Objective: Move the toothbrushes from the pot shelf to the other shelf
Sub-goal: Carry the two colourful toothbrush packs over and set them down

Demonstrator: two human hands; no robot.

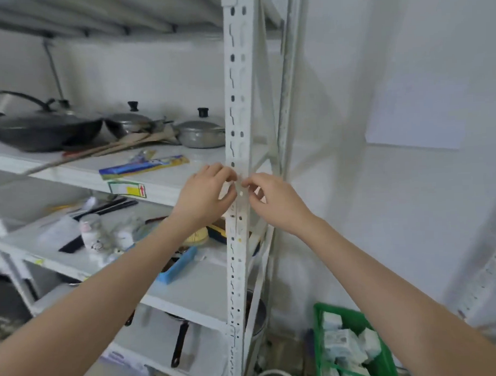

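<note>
A long blue and yellow toothbrush pack [143, 165] lies on the pot shelf [167, 185], near its front edge. A second, smaller pack [142, 155] sits just behind it. My left hand [204, 196] and my right hand [276, 202] are raised in front of the white slotted upright [235, 108], to the right of the packs. Both hands have curled fingers, and their fingertips almost meet at the post. No object shows in either hand. The shelf below [200, 295] holds mixed small items.
A dark wok [45, 131] and two lidded pots [201, 131] stand at the back of the pot shelf, with wooden utensils [120, 146] beside them. The lower shelf carries small bottles [91, 234] and a blue tray [177, 266]. A green crate [359, 348] of boxes sits on the floor.
</note>
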